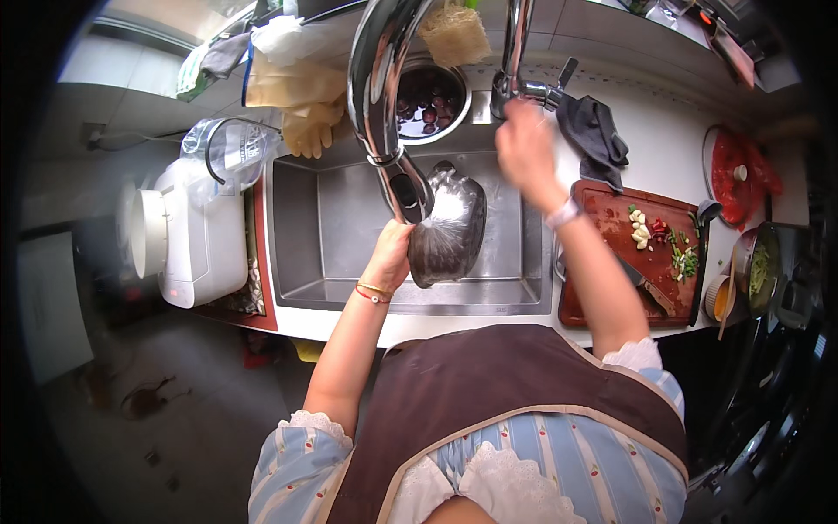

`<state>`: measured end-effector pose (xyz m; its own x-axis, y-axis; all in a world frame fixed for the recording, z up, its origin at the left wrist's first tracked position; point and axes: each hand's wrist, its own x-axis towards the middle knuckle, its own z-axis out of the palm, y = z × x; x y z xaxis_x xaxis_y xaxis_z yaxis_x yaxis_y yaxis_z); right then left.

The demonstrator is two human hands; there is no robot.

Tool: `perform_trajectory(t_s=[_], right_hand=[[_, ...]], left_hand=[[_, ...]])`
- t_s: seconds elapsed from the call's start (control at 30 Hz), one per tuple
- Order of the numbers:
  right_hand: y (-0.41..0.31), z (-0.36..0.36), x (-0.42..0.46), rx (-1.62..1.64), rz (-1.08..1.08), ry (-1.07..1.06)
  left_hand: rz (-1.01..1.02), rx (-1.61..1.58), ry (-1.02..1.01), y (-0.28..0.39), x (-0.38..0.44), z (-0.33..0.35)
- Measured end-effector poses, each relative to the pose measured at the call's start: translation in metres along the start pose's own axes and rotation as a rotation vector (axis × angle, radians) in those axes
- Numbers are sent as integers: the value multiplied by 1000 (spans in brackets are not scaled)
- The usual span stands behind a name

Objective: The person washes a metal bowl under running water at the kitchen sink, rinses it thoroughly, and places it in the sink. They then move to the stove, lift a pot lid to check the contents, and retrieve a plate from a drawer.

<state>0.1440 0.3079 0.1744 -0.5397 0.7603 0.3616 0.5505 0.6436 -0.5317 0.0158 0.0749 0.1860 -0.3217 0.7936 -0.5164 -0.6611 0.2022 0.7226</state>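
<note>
Under the chrome faucet [386,98], my left hand [391,252] holds a clear plastic bag [452,226] with dark contents over the stainless steel sink [347,216]. The faucet's spray head hides part of that hand's fingers. My right hand [527,147], slightly blurred, is raised beside the base of the second chrome fixture, near its lever [567,73]; whether it touches the fixture I cannot tell. A metal pot [466,108] of dark round fruit in liquid stands behind the sink. A dark cloth [592,134] lies right of the lever.
To the right is a red-brown cutting board [605,216] with garlic, chopped green onion, chilies and a knife [628,272]. Past it stand a small bowl [713,295] and a glass lid [727,170]. A white appliance [203,242] stands left of the sink; rubber gloves [308,131] hang behind.
</note>
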Motion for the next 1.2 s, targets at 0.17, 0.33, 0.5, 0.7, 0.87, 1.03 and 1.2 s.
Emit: perform_trajectory(t_s=[0.17, 0.33, 0.5, 0.7, 0.87, 1.03, 1.2], right_hand=[[-65, 20, -89, 102, -39, -361], [-105, 3, -143, -44, -320, -433], [-83, -10, -193, 147, -192, -480], [-24, 50, -216, 1004, 751, -224], [12, 57, -143, 1371, 1113, -254], [19, 55, -74, 1222, 841, -413], [-43, 22, -60, 417, 239, -372]], left_hand=[[-28, 2, -34, -15, 5, 10], [72, -202, 99, -26, 21, 10], [-6, -542, 88, -30, 31, -12], [43, -551, 114, -45, 12, -21], [165, -75, 107, -20, -19, 21], [205, 276, 8, -19, -31, 41], [193, 186, 134, -29, -25, 42]])
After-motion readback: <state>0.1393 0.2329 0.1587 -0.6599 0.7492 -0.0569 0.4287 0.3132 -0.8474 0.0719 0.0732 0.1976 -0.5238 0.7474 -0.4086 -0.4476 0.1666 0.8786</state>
